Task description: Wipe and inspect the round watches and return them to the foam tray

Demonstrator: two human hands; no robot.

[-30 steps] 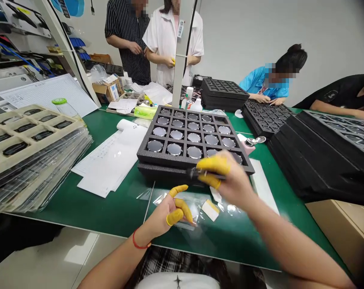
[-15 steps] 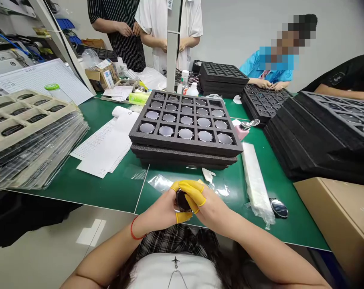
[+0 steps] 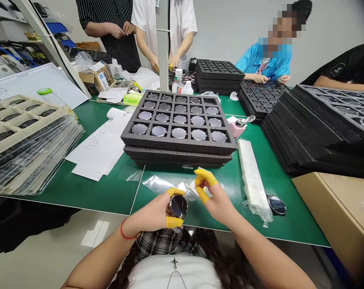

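Observation:
A round watch head (image 3: pixel 178 206) with a dark face and metal rim is gripped at its edge by my left hand (image 3: pixel 158 212), between yellow-cotted finger and thumb. To the right, my right hand (image 3: pixel 213 196) hovers over the table, its yellow-cotted fingers curled in toward the thumb. A small white piece (image 3: pixel 194 187) shows at those fingertips; whether it is pinched or lies behind them is unclear. Clear plastic film (image 3: pixel 158 185) lies just beyond both hands. Farther back, a black foam tray (image 3: pixel 178 141) on a stack holds rows of round watch heads.
At left are stacked plastic trays (image 3: pixel 34 148) and paper sheets (image 3: pixel 100 154). On the right lie a pink pump bottle (image 3: pixel 237 129), a white wrapped bundle (image 3: pixel 254 180), another watch head (image 3: pixel 276 205), a cardboard box (image 3: pixel 332 208) and foam stacks (image 3: pixel 308 132). Several people work around the table.
My right hand has come off the watch head and moved up and right. My left hand keeps hold of it, its dark face now uncovered. The view has shifted slightly.

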